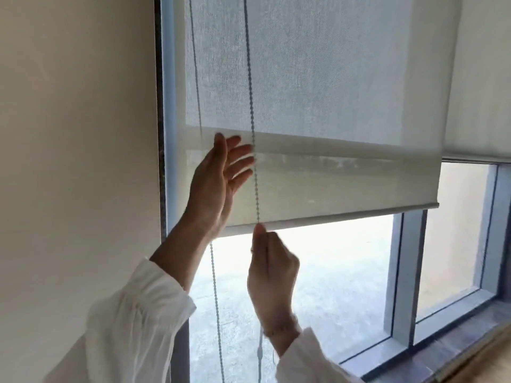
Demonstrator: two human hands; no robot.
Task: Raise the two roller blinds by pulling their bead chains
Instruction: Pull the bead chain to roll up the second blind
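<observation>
Just below the bottom rail (359, 214) of the near roller blind (331, 92), the right hand (272, 272) pinches the front bead chain (250, 106). Her left hand (218, 183) hovers open beside it. Mid-raise, I'd say; next, a steady downward pull. The second blind (481, 106) hangs higher.

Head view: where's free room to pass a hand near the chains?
Free: open glass below the near blind's bottom bar, between right hand and the window mullion. Narrow gap between the two chain runs under the bar. Crowded: front chain, left hand open beside it, right hand pinching it.
</observation>
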